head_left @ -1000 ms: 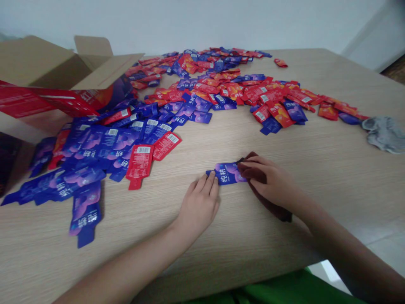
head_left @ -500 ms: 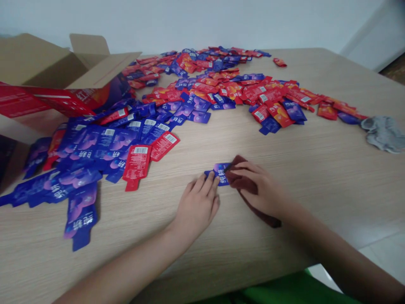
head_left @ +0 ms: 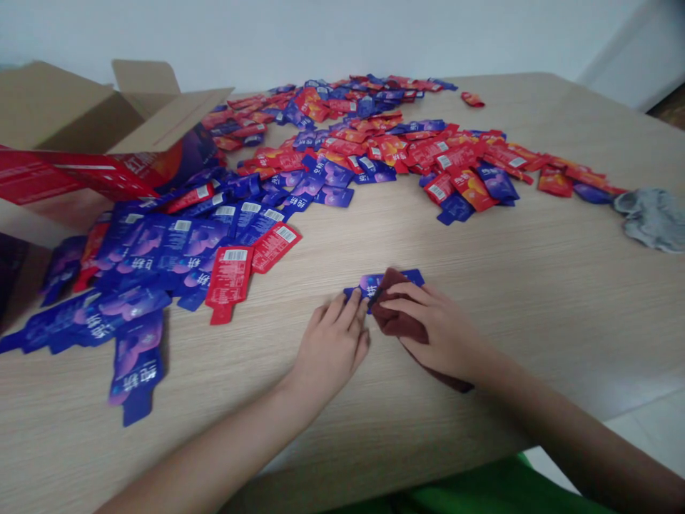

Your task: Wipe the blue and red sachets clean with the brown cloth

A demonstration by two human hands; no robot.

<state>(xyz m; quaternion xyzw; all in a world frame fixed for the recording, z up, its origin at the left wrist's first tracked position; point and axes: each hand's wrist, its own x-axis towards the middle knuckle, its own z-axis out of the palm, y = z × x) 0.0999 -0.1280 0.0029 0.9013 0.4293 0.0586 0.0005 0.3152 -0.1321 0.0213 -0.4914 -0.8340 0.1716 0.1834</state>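
Observation:
On the tabletop in front of me lies a blue-purple sachet (head_left: 412, 275) with white lettering, its spouted end to the left. The fingers of my left hand (head_left: 332, 339) lie flat on that left end, pressing it to the table. My right hand (head_left: 436, 328) is closed on a folded brown cloth (head_left: 397, 318), which rests over the middle of the sachet and hides part of it. A dark corner of the cloth is near my left fingertips, and its tail trails toward my right wrist.
Flat blue sachets (head_left: 155, 250) and a red sachet (head_left: 230, 278) lie at the left, before an open cardboard box (head_left: 160, 125). A long heap of red and blue sachets (head_left: 385, 150) spreads across the back. A grey crumpled cloth (head_left: 653, 221) lies at the right edge.
My right hand has slid the brown cloth slightly left along the sachet, uncovering its right end. My left hand stays on the sachet's left end.

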